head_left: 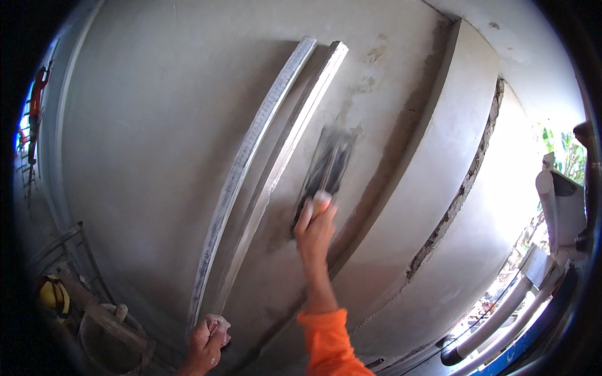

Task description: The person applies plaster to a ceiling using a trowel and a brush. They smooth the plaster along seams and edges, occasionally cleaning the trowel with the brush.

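Observation:
My right hand (315, 232) is closed around the handle of a plastering trowel (338, 156). Its dark, long blade lies along the grey plastered wall (157, 125), tilted, and is blurred by motion. My left hand (205, 344) is low, near the foot of two long straightedges; its fingers are closed around something pale and crumpled, too unclear to name. The left straightedge (241, 160) is grey metal. Beside it, the second straightedge (285, 150) has a whitish, plaster-smeared face. Both slant up the wall left of the trowel.
A darker damp strip (401, 144) runs beside a raised wall band (433, 138). Right of that is a rough open groove (461, 194). At lower left stand a bucket (113, 357) and a yellow-and-black object (54, 297). Pipes (492, 313) lie at lower right.

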Demonstrator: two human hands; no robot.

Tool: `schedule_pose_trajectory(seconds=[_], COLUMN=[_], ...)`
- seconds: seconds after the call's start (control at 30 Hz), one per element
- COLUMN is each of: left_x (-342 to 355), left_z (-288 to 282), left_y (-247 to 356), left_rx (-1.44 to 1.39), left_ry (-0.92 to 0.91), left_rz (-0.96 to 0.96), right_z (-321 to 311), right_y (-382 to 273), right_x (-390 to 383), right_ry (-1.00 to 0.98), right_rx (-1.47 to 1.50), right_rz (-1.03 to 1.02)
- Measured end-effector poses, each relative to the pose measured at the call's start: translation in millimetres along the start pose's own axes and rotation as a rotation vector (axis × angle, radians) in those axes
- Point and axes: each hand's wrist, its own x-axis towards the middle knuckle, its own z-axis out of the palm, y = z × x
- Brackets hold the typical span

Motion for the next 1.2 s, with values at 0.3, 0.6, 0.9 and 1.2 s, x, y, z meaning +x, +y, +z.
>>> schedule_pose_trajectory(seconds=[0.3,0.6,0.9,1.2], left_x=[-16,-10,-12,-8], left_z=[-4,4,15,0], left_y=[9,8,-6,-35], left_rx=[0.238,0.266,0.713,0.854], left_ry=[-0.006,-0.054,-0.174,-0.154], left_rz=[0.048,-0.108,0.317,0.511], right_z=[-110,-111,-78,-81], right_y=[-49,-146,-171,-165], right_x=[-91,153,339,404], right_ry=[-0.176,-0.076,0.317,0.403], right_rx=[0.778,0.619,-0.115,-0.219], right_rz=[0.831,0.066,-0.124,-0.132])
